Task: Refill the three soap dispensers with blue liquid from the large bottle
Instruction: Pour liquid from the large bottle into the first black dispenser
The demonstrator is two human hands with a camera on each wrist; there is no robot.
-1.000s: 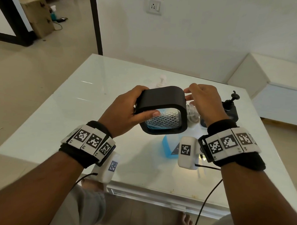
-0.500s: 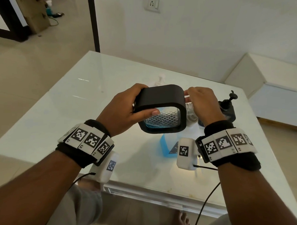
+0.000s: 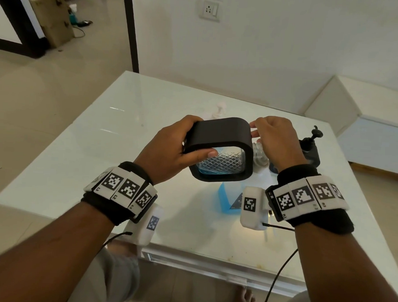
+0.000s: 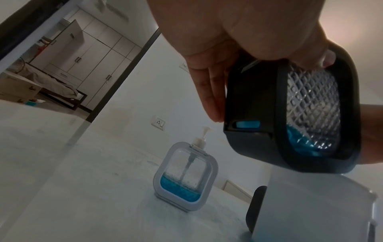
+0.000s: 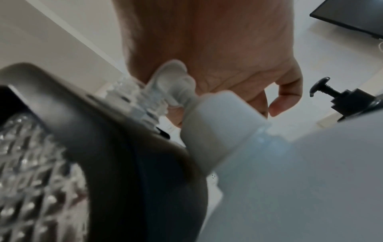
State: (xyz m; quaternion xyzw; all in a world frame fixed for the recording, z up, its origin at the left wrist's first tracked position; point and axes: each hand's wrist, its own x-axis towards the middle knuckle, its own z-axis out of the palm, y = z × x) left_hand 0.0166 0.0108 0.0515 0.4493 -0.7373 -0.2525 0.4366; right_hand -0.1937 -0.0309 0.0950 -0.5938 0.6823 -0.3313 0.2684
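Fingers (image 3: pixel 202 154) of our left hand (image 3: pixel 168 154) are wrapping round the black dispenser (image 3: pixel 221 149) in the head view, tipping it on its side above the table (image 3: pixel 79 145) near its front edge, seemingly so our right hand (image 3: pixel 278 143) can work at its clear neck. From the left wrist, we are seeing a white dispenser (image 4: pixel 184 176) standing farther back, blue only at its bottom. From the right wrist, our right fingers (image 5: pixel 283 99) are curling near that neck, their grip unclear, with the large bottle (image 5: pixel 290 180) crowding just below.
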